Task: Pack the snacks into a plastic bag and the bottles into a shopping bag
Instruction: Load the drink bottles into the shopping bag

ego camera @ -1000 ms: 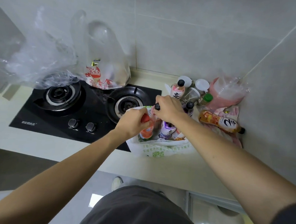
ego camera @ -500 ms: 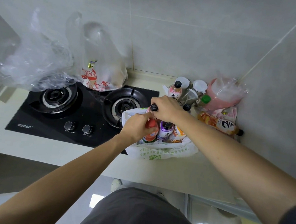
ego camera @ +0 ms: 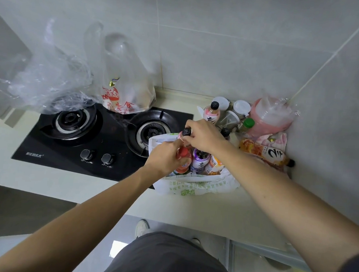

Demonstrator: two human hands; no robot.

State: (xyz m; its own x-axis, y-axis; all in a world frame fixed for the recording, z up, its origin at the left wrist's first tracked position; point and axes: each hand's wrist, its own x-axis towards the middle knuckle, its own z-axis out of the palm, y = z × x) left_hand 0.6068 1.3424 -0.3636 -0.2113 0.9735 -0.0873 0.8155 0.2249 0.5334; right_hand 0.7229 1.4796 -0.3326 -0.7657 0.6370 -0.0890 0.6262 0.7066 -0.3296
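A white shopping bag (ego camera: 194, 187) with green print stands open on the counter beside the hob. Inside it are a red-orange bottle (ego camera: 184, 158), a purple-labelled bottle (ego camera: 200, 161) and an orange-labelled one (ego camera: 213, 164). My right hand (ego camera: 206, 135) grips a pink bottle with a black cap (ego camera: 185, 134) by its neck over the bag. My left hand (ego camera: 164, 158) grips the red-orange bottle in the bag. A pink bottle (ego camera: 211, 113) stands behind the bag and an orange bottle (ego camera: 263, 152) lies at the right. A clear plastic bag of snacks (ego camera: 124, 90) stands on the hob.
A black two-burner gas hob (ego camera: 73, 142) fills the counter's left. An empty crumpled clear bag (ego camera: 49, 81) lies over the left burner. Jars with white lids (ego camera: 241, 107), a green-capped bottle (ego camera: 247, 124) and a pink bagged container (ego camera: 268, 118) crowd the tiled corner. The counter's front edge runs just below the bag.
Both hands stay over the shopping bag. The black-capped pink bottle in my right hand has tilted slightly and sunk a little towards the bag's mouth; my left hand keeps its grip on the red-orange bottle.
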